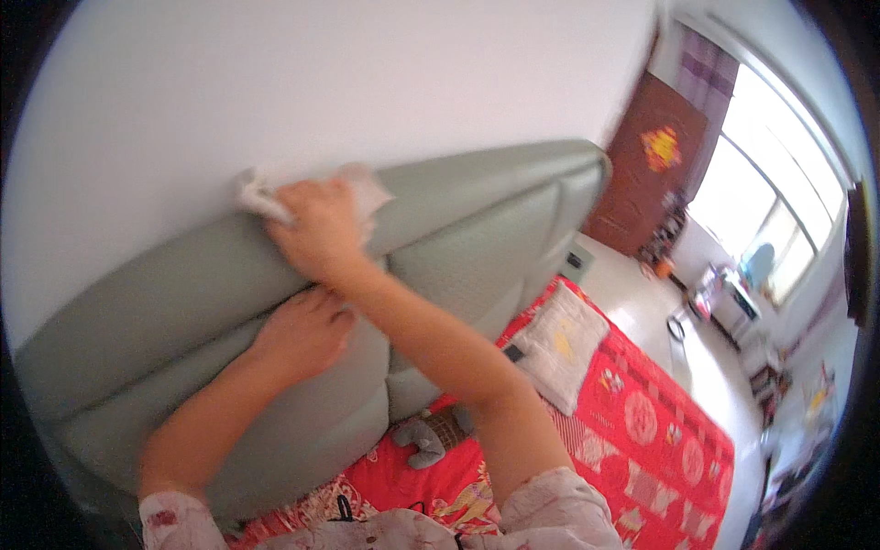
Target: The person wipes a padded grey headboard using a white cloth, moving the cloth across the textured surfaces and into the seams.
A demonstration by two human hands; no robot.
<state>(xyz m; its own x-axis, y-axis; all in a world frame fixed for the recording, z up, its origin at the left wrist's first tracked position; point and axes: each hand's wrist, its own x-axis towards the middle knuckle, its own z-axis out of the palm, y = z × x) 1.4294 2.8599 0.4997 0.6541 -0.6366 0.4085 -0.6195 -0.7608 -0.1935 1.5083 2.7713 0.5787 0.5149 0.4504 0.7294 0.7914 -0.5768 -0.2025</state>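
Note:
A padded grey-green headboard (472, 234) stands against the white wall. On its top edge, my right hand (321, 225) is closed around a white cloth (261, 192), which bunches out on the left and spreads flat on the right of the fingers. Just below, my left hand (307, 335) leans on the headboard's front cushion with loosely bent fingers and nothing visible in it. The right wrist passes close over the left fingertips and partly covers them.
Below the headboard lies a bed with a red patterned cover (642, 412). On it are a pale folded pillow (564, 344) and a grey plush-looking thing (422, 445). Farther right are a brown door (651, 151), a bright window (752, 183) and furniture along the wall.

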